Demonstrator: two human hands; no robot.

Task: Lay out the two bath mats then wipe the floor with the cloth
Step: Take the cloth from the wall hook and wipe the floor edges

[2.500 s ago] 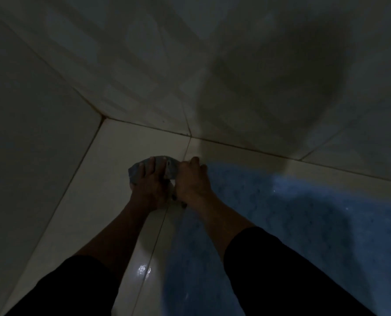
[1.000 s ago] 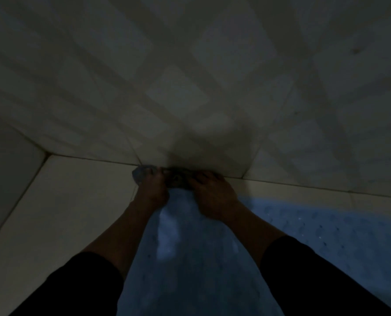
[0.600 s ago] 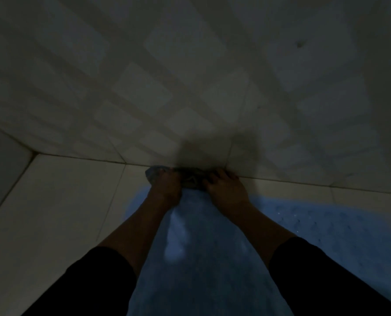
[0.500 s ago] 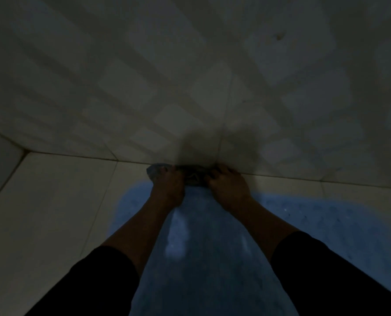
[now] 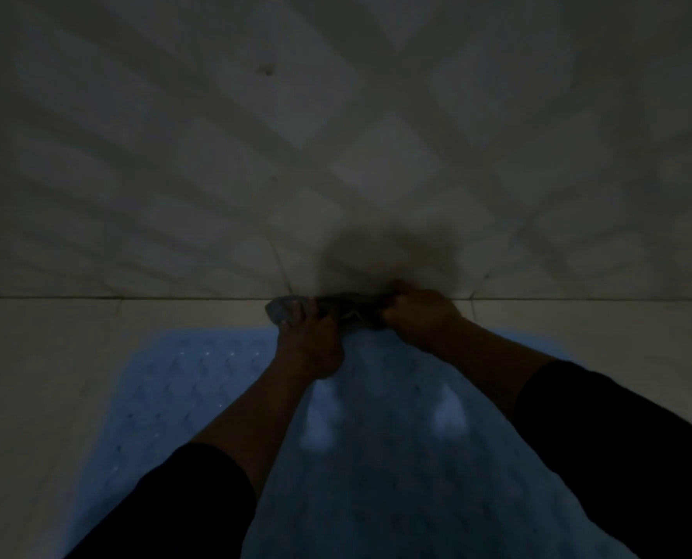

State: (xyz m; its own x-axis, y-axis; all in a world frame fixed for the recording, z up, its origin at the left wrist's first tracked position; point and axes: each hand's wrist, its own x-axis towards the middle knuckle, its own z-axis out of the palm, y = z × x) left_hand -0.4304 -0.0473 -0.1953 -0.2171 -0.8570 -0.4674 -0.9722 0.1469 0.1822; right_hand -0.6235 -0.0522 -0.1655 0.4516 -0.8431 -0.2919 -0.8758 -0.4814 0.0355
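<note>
The room is dim. A blue bath mat [image 5: 167, 397] with a dotted texture lies flat on the pale floor under my arms. Both hands press a small grey cloth [image 5: 282, 309] onto the strip of floor between the mat's far edge and the wall. My left hand [image 5: 310, 342] lies flat on the cloth's left part with fingers spread. My right hand [image 5: 419, 316] grips its right end in a fist. The cloth's middle is in deep shadow. Only one mat shows.
A tiled wall [image 5: 336, 155] with a diamond pattern rises straight ahead and meets the pale floor tiles [image 5: 46, 357] along a dark joint line. Bare floor lies left of the mat and at the right. My dark sleeves fill the lower corners.
My hands have slid the cloth to the right along the foot of the wall, away from the left corner. More of the mat's left part now shows beside my left arm.
</note>
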